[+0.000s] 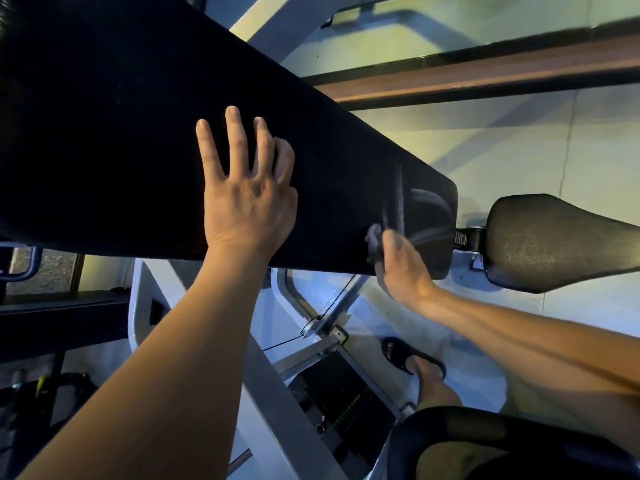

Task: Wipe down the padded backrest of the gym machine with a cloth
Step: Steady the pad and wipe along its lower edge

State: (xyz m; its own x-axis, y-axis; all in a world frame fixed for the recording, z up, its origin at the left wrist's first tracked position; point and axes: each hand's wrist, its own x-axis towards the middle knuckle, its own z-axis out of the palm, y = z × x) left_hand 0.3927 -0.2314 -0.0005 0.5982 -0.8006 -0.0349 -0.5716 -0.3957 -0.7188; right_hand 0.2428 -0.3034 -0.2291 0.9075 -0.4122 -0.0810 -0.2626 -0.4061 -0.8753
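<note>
The long black padded backrest (121,133) runs from upper left down to the right. My left hand (246,188) lies flat on its middle, fingers spread and straight. My right hand (398,261) is at the backrest's lower right end, its fingers curled round a small grey cloth (374,237) that presses against the pad. Damp wipe streaks (415,202) show on the padding just above and to the right of the cloth. Most of the cloth is hidden by my fingers.
A black padded seat (554,244) sits just right of the backrest's end. Grey machine frame bars (277,393) and a weight stack (346,403) lie below. My sandalled foot (412,358) stands on the pale floor. A brown rail (485,77) crosses the upper right.
</note>
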